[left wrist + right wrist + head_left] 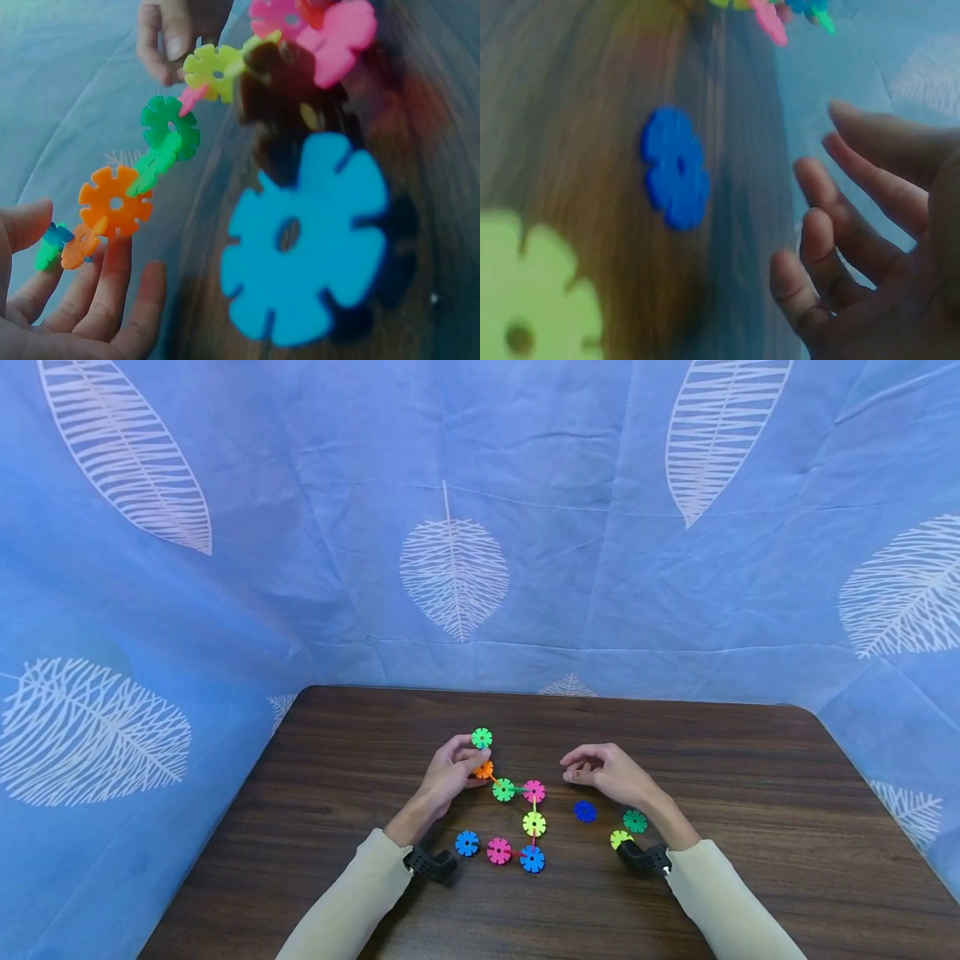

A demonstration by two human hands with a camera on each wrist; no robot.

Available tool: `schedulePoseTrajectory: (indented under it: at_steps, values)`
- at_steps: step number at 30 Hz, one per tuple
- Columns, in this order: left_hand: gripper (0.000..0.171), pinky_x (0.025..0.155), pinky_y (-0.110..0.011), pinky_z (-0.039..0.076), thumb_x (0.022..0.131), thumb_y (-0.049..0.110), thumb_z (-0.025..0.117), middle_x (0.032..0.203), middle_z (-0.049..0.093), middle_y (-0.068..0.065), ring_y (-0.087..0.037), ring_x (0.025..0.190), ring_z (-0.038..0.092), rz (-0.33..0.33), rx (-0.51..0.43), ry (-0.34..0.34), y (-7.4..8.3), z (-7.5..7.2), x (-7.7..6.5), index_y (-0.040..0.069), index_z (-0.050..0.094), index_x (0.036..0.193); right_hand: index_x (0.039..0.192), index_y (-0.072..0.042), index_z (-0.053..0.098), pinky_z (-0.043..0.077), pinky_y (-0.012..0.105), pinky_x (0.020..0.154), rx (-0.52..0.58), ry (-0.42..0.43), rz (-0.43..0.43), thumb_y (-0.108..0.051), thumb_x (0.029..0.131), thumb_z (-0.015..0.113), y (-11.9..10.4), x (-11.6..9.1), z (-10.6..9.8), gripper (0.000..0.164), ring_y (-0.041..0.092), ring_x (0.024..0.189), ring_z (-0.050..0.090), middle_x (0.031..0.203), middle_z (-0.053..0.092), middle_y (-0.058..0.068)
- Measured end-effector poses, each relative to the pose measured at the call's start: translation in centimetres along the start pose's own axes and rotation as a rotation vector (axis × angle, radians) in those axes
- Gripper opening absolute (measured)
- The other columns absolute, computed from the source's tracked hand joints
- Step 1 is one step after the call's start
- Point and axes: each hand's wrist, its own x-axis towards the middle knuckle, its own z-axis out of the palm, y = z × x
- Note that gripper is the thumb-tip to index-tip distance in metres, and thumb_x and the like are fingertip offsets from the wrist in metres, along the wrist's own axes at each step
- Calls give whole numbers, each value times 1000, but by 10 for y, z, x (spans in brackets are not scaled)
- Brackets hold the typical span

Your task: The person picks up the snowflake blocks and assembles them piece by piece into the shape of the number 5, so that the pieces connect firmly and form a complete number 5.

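Note:
A chain of notched plastic snowflake discs (534,824) winds across the middle of the table, with orange, green, pink, yellow and blue pieces joined edge to edge. My left hand (450,774) holds its upper left end, thumb and fingers around the joint near the orange disc (116,201). A light green disc (482,738) stands out above those fingertips. To the right, my right hand (611,774) hovers with fingers loosely bent and nothing in them. Below it lies a loose dark blue disc (676,169).
Near the right wrist lie a dark green disc (635,821) and a yellow-green disc (621,838), partly covered by the wrist strap. A light blue disc (467,843) is by the left wrist. A blue leaf-patterned cloth (525,568) hangs behind the table (750,777).

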Motion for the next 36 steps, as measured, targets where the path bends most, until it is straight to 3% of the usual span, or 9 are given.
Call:
schedulePoseTrajectory:
  at_steps: [6, 18, 24, 36]
  values:
    - [42, 89, -43, 56, 98, 25, 64, 121, 63, -21, -17, 96, 63, -15, 45, 7, -2, -2, 2, 6, 52, 134, 109, -3, 70, 49, 27, 73, -77, -117, -17, -18, 92, 71, 8, -8, -9, 23, 18, 85, 59, 100, 69, 7]
    - [41, 86, -39, 57, 98, 23, 64, 113, 66, -16, -16, 93, 65, -37, 87, 34, -6, -4, 5, 6, 53, 133, 107, -10, 70, 44, 29, 76, -81, -290, -11, -20, 85, 79, 17, -7, -12, 26, 21, 90, 50, 101, 59, 7]
    - [43, 88, -37, 56, 98, 24, 64, 114, 65, -16, -16, 94, 64, -69, 97, 26, -9, -7, 4, 5, 52, 134, 107, -11, 69, 43, 29, 76, -92, -316, -20, -21, 85, 79, 23, -5, -15, 27, 20, 88, 49, 99, 57, 6]
    - [45, 91, -39, 55, 98, 29, 64, 112, 66, -14, -16, 95, 64, -59, 125, 10, -10, -9, 2, 6, 53, 134, 97, -15, 68, 44, 28, 75, -130, -301, -37, -23, 85, 79, 28, -7, -12, 18, 19, 88, 50, 99, 56, 4]
